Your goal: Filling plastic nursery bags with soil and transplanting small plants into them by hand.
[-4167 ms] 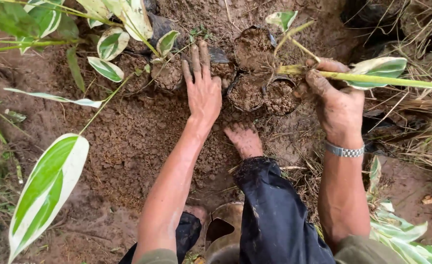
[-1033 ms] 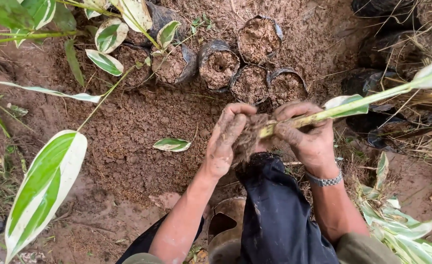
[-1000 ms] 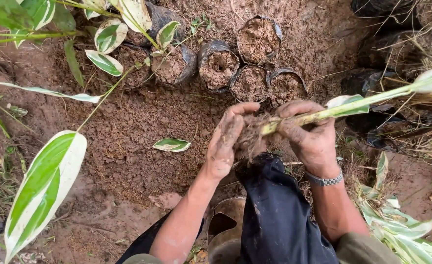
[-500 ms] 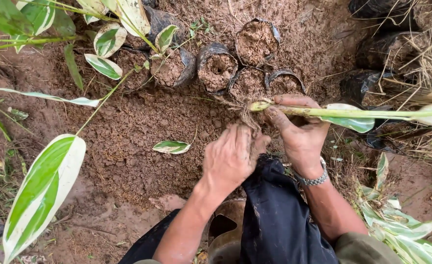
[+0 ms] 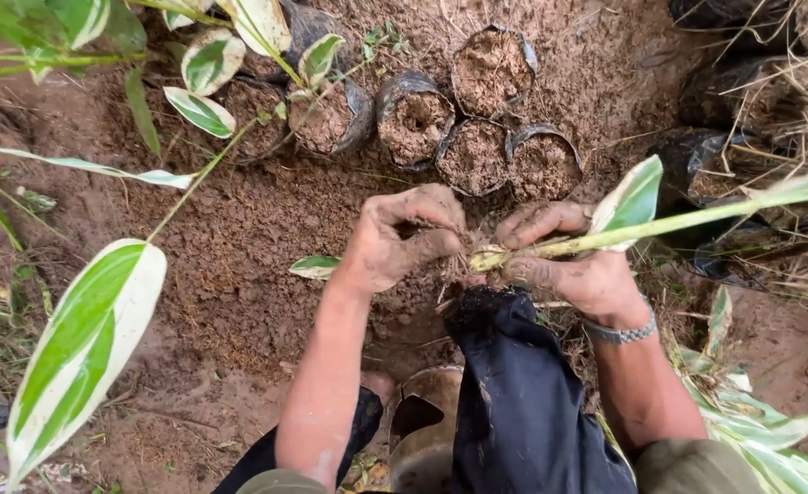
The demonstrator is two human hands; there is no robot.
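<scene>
Long pale-green variegated plant cutting (image 5: 660,224): stem base clamped in soil-caked right hand (image 5: 573,265), just below the row of round black soil-filled nursery bags (image 5: 477,155). Muddy left hand (image 5: 399,238), fingers curled at its fibrous roots. Loose crumbly brown soil (image 5: 230,265) lies open leftward.

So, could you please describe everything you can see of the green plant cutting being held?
The pale green plant cutting is a long, thin stalk lying nearly level, running from the hands toward the right edge. A green-and-white variegated leaf rises beside the grip. The right hand clasps its yellowish base; the muddy left hand pinches the root end, above the dark-trousered knee.
</scene>
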